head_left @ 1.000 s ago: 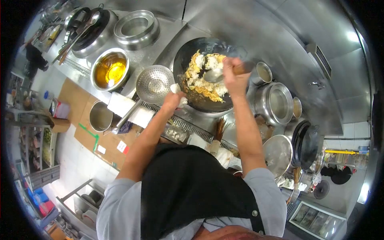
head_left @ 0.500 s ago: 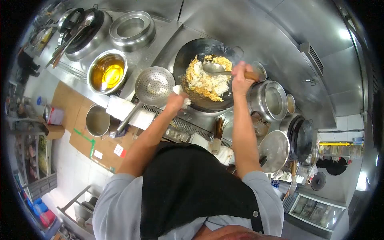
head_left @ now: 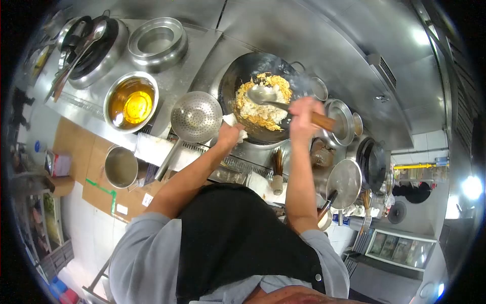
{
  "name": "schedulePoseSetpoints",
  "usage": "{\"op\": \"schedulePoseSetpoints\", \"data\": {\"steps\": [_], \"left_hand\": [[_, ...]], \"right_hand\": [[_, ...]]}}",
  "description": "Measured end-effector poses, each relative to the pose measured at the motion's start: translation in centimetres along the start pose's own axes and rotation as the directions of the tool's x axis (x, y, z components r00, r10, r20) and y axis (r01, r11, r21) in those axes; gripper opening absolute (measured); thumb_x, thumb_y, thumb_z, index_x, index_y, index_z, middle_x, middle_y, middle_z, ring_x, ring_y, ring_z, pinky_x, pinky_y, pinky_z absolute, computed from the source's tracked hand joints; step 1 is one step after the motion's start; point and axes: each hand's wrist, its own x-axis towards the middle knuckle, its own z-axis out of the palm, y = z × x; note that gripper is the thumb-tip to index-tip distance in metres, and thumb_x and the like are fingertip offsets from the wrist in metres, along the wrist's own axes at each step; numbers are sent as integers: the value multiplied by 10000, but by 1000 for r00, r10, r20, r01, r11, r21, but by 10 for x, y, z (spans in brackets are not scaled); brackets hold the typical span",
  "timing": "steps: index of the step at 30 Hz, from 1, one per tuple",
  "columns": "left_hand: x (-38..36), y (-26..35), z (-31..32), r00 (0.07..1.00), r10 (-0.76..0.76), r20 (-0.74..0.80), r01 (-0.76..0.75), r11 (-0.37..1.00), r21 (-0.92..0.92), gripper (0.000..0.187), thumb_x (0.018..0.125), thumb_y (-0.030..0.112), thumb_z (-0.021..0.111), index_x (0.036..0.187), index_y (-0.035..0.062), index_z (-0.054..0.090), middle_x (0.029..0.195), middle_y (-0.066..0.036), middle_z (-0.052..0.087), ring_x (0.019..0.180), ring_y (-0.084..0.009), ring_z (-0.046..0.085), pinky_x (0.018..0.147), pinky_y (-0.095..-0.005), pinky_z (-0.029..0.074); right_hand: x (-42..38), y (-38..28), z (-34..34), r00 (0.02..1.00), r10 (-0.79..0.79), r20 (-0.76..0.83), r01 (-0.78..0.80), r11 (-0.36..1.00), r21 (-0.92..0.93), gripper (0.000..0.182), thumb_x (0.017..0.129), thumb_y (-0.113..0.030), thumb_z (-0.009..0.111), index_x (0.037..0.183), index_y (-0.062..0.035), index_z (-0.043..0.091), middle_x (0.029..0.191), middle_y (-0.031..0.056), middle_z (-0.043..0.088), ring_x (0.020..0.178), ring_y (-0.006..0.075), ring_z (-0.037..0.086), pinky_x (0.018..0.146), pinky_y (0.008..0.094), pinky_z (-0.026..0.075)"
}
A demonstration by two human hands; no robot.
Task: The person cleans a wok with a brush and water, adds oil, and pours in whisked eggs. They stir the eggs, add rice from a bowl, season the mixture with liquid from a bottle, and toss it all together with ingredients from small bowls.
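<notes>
My right hand (head_left: 305, 117), slightly blurred, is closed round the wooden handle of a metal ladle (head_left: 262, 95). The ladle's bowl rests over white rice and yellow egg (head_left: 273, 109) in a black wok (head_left: 238, 66). At the wok's near-left rim, my left hand (head_left: 230, 134) is wrapped round a white cloth (head_left: 231, 120). The cloth is pressed against the rim, where the hand covers any handle. Just left of this hand lies a perforated strainer (head_left: 196, 117) with a long metal handle.
A steel bowl of yellow oil (head_left: 136, 104) stands left of the strainer. Lidded steel pots (head_left: 158, 43) sit farther back. Right of the wok are more steel pots (head_left: 341, 124) and a fine sieve (head_left: 345, 183). A bamboo brush (head_left: 277, 169) stands at the stove's front.
The ladle's bowl has shifted a little left in the wok, and my right hand has come down toward me. My left hand keeps its hold on the cloth. The view has shifted slightly.
</notes>
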Motion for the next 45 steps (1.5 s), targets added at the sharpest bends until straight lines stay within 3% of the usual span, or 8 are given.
{"op": "schedulePoseSetpoints", "data": {"steps": [10, 15, 18, 23, 29, 31, 38, 45], "left_hand": [[-42, 43, -6, 988, -156, 1, 155, 980, -127, 279, 861, 120, 670, 1096, -22, 620, 877, -125, 685, 677, -237, 660, 533, -409, 513], [-72, -69, -111, 980, 158, 122, -174, 975, 139, 192, 886, 75, 618, 1052, -18, 647, 914, -133, 675, 769, -233, 676, 640, -376, 544], [-110, 32, -63, 996, -68, -54, 55, 974, -220, 187, 879, 104, 646, 1008, -30, 656, 890, -123, 658, 749, -213, 656, 572, -356, 507], [-37, 50, -37, 979, -157, 127, 168, 982, -84, 233, 889, 187, 676, 1013, -10, 665, 862, -120, 682, 693, -218, 655, 511, -371, 482], [-125, 7, -97, 996, -52, 76, 53, 998, -16, 284, 892, 52, 621, 1160, -34, 653, 953, -118, 692, 819, -232, 670, 705, -376, 539], [-119, 26, -75, 996, -48, 78, 59, 988, -145, 230, 882, 70, 651, 1097, -10, 664, 925, -107, 695, 771, -220, 672, 654, -375, 540], [-36, 20, -24, 985, -126, 118, 136, 988, -74, 219, 864, 142, 686, 1029, 7, 639, 890, -104, 681, 713, -198, 646, 514, -369, 490], [-117, 2, -86, 991, -90, 102, 106, 979, -172, 234, 870, 71, 662, 1088, -4, 622, 911, -98, 671, 777, -213, 659, 660, -371, 543]], "right_hand": [[-7, 26, -17, 975, 160, -151, -154, 987, 54, 257, 1032, -161, 627, 806, -42, 591, 625, 36, 567, 578, 119, 528, 566, 291, 427], [94, -77, -76, 934, 143, -329, -99, 984, 145, 399, 1051, -288, 607, 717, -86, 526, 558, 44, 511, 519, 176, 529, 533, 336, 450], [78, -131, -78, 942, 236, -241, -138, 921, 363, 423, 1047, -302, 623, 711, -94, 471, 550, 33, 458, 479, 167, 504, 482, 332, 434], [34, 0, -17, 929, 259, -265, -188, 945, 267, 350, 1029, -228, 657, 760, -84, 486, 553, 41, 502, 445, 163, 490, 457, 323, 442], [107, -85, -82, 906, 169, -389, -144, 985, 94, 386, 1016, -286, 681, 717, -88, 539, 559, 44, 527, 455, 168, 502, 487, 328, 451], [89, -125, -95, 958, 193, -211, -108, 927, 358, 385, 1008, -315, 690, 725, -88, 562, 562, 38, 545, 461, 166, 511, 470, 330, 436], [33, 6, -24, 956, 199, -215, -198, 980, 27, 365, 1027, -238, 654, 726, -84, 519, 555, 47, 538, 495, 154, 536, 525, 311, 449], [85, -138, -104, 962, 169, -215, -89, 938, 336, 414, 1059, -256, 597, 690, -100, 493, 569, 50, 533, 488, 165, 510, 511, 338, 425]]}}
